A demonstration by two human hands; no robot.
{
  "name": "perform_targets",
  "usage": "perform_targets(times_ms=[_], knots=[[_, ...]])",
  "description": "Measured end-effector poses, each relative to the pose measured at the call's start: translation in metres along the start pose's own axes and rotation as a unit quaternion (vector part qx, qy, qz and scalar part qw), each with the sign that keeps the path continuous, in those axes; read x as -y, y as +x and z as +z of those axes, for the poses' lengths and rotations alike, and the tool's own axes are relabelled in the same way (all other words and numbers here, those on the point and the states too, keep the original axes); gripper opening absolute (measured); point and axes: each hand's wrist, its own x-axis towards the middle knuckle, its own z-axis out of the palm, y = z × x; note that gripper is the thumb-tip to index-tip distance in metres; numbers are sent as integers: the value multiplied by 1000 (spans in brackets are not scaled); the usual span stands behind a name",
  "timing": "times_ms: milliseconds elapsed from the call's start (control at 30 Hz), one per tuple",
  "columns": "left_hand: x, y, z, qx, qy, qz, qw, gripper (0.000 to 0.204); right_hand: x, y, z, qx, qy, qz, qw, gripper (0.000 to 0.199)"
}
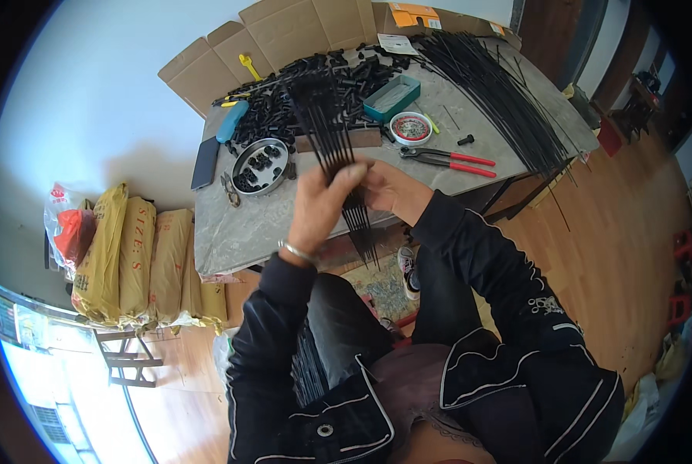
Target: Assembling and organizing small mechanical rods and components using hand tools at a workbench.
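Above the near edge of the table, my left hand (320,203) is closed round a bundle of thin black rods (335,145). My right hand (393,188) meets it from the right, its fingers curled against the same bundle; the fingertips are partly hidden. The rods fan out below my hands, and their upper ends blur into a dark mass. Behind them lies a heap of small black plastic parts (272,108). Left of the bundle is a round metal dish (278,177) with several black pieces in it.
On the grey table (234,224) lie red-handled pincers (469,163), a white-rimmed bowl (410,141), a teal tray (392,98), small pliers (230,189) and a dark phone-like slab (205,164). Long black rods (493,100) overhang the right edge. Cardboard (284,32) lines the back. Sacks (137,255) stand left.
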Motion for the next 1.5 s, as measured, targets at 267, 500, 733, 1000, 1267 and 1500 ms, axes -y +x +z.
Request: perform_targets(times_ms=[267, 500, 733, 1000, 1267, 1500], knots=[[38, -13, 1, -8, -120, 36, 992, 26, 48, 52, -5, -144, -92, -12, 985, 20], [75, 27, 1, -27, -159, 30, 986, 26, 70, 98, -48, -231, -207, -59, 949, 23], [100, 31, -9, -12, -161, 7, 987, 27, 58, 85, -55, -249, -292, -23, 923, 30], [109, -12, 4, 34, 9, -19, 999, 19, 40, 62, -39, -195, -231, 0, 953, 32], [110, -24, 12, 42, 19, -18, 999, 20, 58, 70, -54, -302, -678, -260, 618, 38], [100, -38, 31, -4, -12, -65, 998, 20, 49, 29, -24, -203, -820, -329, 422, 36]])
